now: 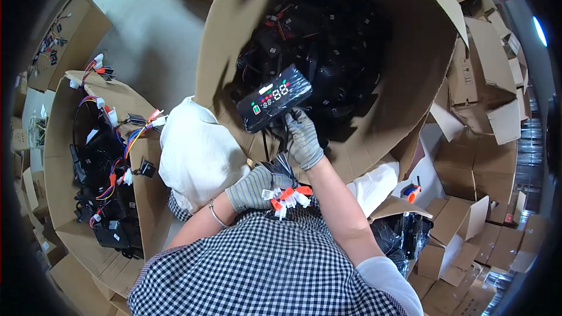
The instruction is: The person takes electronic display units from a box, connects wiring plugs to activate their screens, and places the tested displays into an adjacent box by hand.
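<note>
Cartons (483, 67) left and right of display panel (274, 99)

Grey stripy gloves (305, 143) are worn on the left hand (252, 191) and right hand (301, 137), plus a shiny bangle (216, 215) on the left. Black-and-white gingham (263, 263) is worn up top, and a white sleeve (389, 285) can be spotted.
</note>
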Action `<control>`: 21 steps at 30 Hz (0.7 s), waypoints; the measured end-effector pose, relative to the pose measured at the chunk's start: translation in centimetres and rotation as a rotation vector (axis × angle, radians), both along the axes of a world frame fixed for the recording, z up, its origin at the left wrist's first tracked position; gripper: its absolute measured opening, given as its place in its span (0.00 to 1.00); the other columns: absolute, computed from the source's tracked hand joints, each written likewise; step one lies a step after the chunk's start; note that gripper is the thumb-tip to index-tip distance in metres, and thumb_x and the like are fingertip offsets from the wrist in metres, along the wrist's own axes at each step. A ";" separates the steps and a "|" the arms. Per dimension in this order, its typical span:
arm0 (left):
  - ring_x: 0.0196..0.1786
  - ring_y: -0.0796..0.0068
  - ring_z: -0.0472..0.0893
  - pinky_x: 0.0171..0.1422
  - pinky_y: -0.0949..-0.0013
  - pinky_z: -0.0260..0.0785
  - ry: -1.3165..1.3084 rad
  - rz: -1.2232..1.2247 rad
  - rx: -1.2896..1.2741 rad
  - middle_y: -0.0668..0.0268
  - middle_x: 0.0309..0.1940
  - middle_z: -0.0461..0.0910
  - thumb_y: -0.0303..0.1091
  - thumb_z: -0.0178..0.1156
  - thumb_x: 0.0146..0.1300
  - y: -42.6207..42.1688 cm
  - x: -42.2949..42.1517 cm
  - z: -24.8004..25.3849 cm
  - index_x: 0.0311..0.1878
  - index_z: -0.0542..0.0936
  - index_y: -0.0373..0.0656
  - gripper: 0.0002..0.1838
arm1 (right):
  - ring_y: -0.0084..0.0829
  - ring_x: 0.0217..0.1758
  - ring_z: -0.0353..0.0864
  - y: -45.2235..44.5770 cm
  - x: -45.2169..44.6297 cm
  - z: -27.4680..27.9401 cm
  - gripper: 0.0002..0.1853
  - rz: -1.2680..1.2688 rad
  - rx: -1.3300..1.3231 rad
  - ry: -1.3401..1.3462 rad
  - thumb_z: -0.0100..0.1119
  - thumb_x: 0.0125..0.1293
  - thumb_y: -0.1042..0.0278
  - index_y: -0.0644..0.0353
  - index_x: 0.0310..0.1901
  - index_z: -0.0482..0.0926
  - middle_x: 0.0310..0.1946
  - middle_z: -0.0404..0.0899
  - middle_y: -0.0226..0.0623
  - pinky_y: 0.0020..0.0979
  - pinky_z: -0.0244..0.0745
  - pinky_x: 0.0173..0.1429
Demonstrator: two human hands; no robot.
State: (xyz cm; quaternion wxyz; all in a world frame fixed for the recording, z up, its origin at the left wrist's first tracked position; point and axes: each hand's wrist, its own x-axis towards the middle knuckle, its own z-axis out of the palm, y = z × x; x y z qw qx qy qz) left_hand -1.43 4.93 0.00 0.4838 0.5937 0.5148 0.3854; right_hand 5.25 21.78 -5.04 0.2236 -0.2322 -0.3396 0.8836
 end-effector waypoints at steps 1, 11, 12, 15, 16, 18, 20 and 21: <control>0.35 0.66 0.77 0.46 0.66 0.67 0.005 -0.024 -0.044 0.65 0.34 0.81 0.38 0.64 0.52 0.0 0.0 0.2 0.37 0.80 0.44 0.11 | 0.27 0.50 0.77 -0.5 0.5 0.8 0.14 0.044 0.020 -0.084 0.53 0.68 0.72 0.59 0.55 0.73 0.47 0.77 0.32 0.31 0.72 0.58; 0.28 0.82 0.77 0.34 0.76 0.70 -0.178 0.397 -0.162 0.71 0.27 0.81 0.27 0.59 0.60 -0.4 1.4 1.3 0.37 0.82 0.37 0.05 | 0.25 0.32 0.76 -4.1 12.4 11.4 0.12 0.789 0.470 -0.529 0.52 0.69 0.58 0.56 0.45 0.78 0.28 0.76 0.31 0.28 0.73 0.40; 0.31 0.82 0.78 0.35 0.76 0.71 -0.237 0.465 -0.156 0.69 0.29 0.82 0.27 0.58 0.61 -0.2 1.4 1.8 0.38 0.82 0.37 0.06 | 0.20 0.29 0.74 -3.5 14.0 10.2 0.14 0.757 0.901 -0.327 0.51 0.70 0.56 0.57 0.45 0.78 0.26 0.74 0.28 0.26 0.72 0.36; 0.38 0.81 0.80 0.40 0.76 0.72 -0.130 0.585 -0.080 0.68 0.37 0.83 0.29 0.56 0.64 0.1 1.0 1.3 0.46 0.81 0.38 0.10 | 0.15 0.27 0.70 -0.5 15.3 12.1 0.17 0.391 0.787 -0.406 0.55 0.67 0.56 0.59 0.50 0.77 0.28 0.74 0.25 0.22 0.67 0.31; 0.37 0.81 0.80 0.40 0.76 0.72 -0.300 0.595 -0.132 0.68 0.37 0.83 0.29 0.56 0.64 -0.1 1.0 0.1 0.47 0.81 0.38 0.11 | 0.14 0.26 0.71 1.4 14.5 13.6 0.16 0.271 0.640 -0.471 0.56 0.67 0.57 0.60 0.49 0.77 0.28 0.76 0.26 0.21 0.67 0.30; 0.35 0.81 0.80 0.39 0.77 0.72 -0.246 0.537 -0.130 0.70 0.37 0.83 0.31 0.56 0.65 -1.1 1.0 -2.5 0.49 0.80 0.38 0.12 | 0.15 0.24 0.70 6.3 12.3 14.0 0.16 -0.013 0.453 -0.476 0.56 0.66 0.54 0.60 0.44 0.78 0.28 0.78 0.27 0.19 0.65 0.28; 0.32 0.83 0.77 0.36 0.78 0.70 -0.769 0.487 -0.269 0.73 0.33 0.79 0.31 0.54 0.67 -1.1 1.0 -2.7 0.50 0.78 0.38 0.12 | 0.16 0.22 0.70 11.8 9.0 10.7 0.16 -0.318 0.343 -0.388 0.55 0.67 0.52 0.59 0.39 0.78 0.27 0.77 0.26 0.19 0.64 0.26; 0.32 0.84 0.75 0.33 0.78 0.68 -0.795 0.530 -0.252 0.74 0.32 0.75 0.31 0.53 0.68 -1.0 1.6 -2.4 0.50 0.77 0.38 0.11 | 0.17 0.22 0.70 14.2 7.0 8.8 0.15 -0.460 0.271 -0.349 0.56 0.66 0.52 0.58 0.39 0.78 0.27 0.77 0.26 0.19 0.64 0.26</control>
